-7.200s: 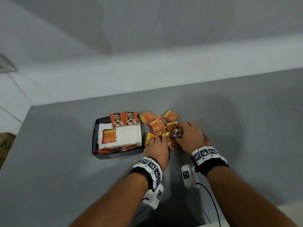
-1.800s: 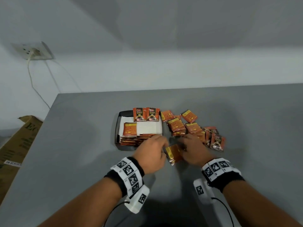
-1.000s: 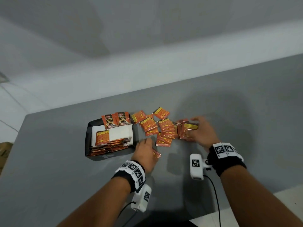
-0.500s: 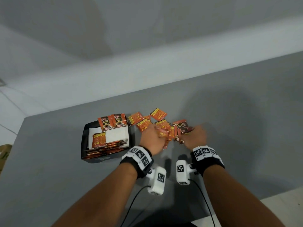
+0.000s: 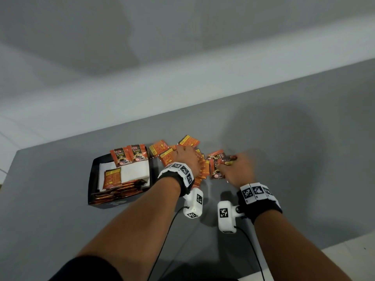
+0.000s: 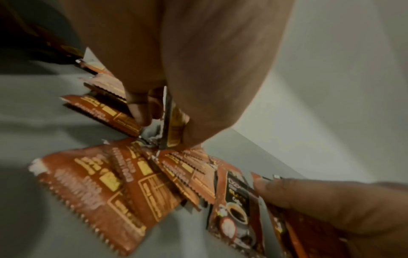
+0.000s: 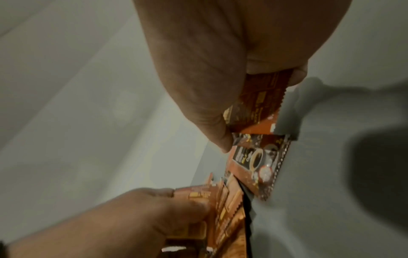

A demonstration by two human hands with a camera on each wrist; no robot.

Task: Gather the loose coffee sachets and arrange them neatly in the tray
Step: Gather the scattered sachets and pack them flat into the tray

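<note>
A black tray (image 5: 91,180) lined with white paper sits at the left and holds orange coffee sachets (image 5: 121,189), some stacked along its near side and two leaning on its far wall. Loose sachets (image 5: 162,153) lie in an overlapping heap right of it. My left hand (image 5: 185,157) reaches over the heap. In the left wrist view it (image 6: 167,125) pinches one sachet (image 6: 174,129) on edge. My right hand (image 5: 233,168) is at the heap's right end. In the right wrist view it (image 7: 260,108) grips a sachet (image 7: 256,106) between thumb and fingers.
The grey table (image 5: 304,159) stretches wide to the right and in front of the heap. Its far edge meets a pale wall (image 5: 182,67). White wrist cameras (image 5: 226,218) with cables hang below both wrists, close to the table top.
Over the last second both hands came together on the heap. Since half a second ago my left hand has pushed further over the sachets, and my right hand has barely shifted.
</note>
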